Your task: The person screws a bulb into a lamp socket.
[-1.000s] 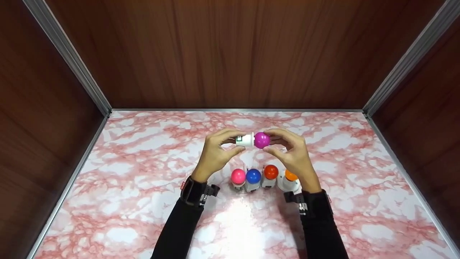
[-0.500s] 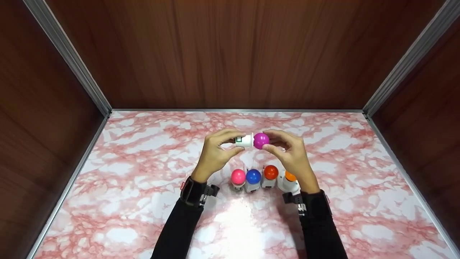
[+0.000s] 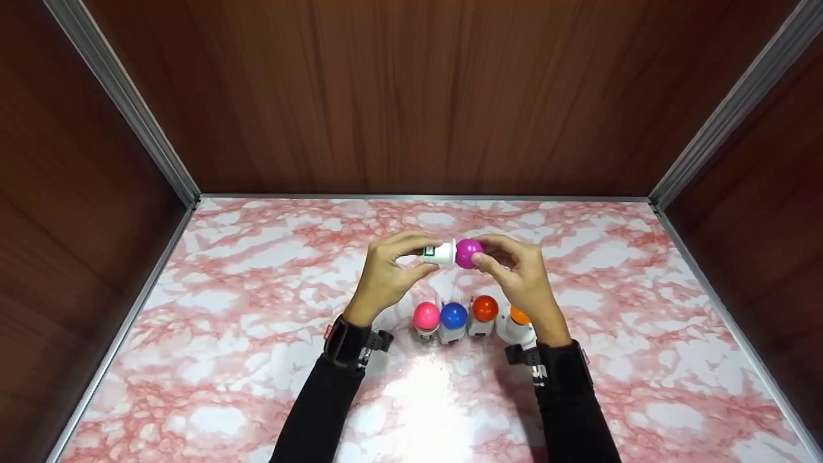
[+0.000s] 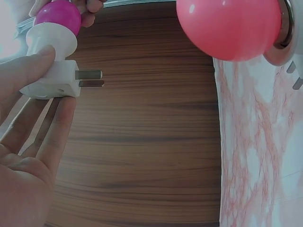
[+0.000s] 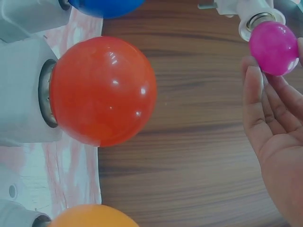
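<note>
My left hand (image 3: pixel 389 273) holds a white plug-in bulb socket (image 3: pixel 440 253) between thumb and fingers, its mouth facing right. Two metal prongs (image 4: pixel 90 74) stick out of the socket's side in the left wrist view. Thumb and fingers of my right hand (image 3: pixel 524 273) pinch a magenta light bulb (image 3: pixel 469 253) by its round end. The bulb's base sits in the socket's mouth, with a metal ring (image 5: pixel 261 20) showing there in the right wrist view. Both things are held up over the table, beyond the row of other bulbs.
Nearer to me stands a row of bulbs in white sockets: pink (image 3: pixel 426 316), blue (image 3: pixel 453 316), red-orange (image 3: pixel 484 308) and orange (image 3: pixel 520 315), the last partly behind my right wrist. The pink-and-white marbled table (image 3: pixel 244 341) is bordered by brown wood-grain walls (image 3: pixel 411 96).
My right thumb has moved up onto the near face of the magenta bulb, and the right fingers have shifted around it. The socket, my left hand and the row of bulbs have hardly moved.
</note>
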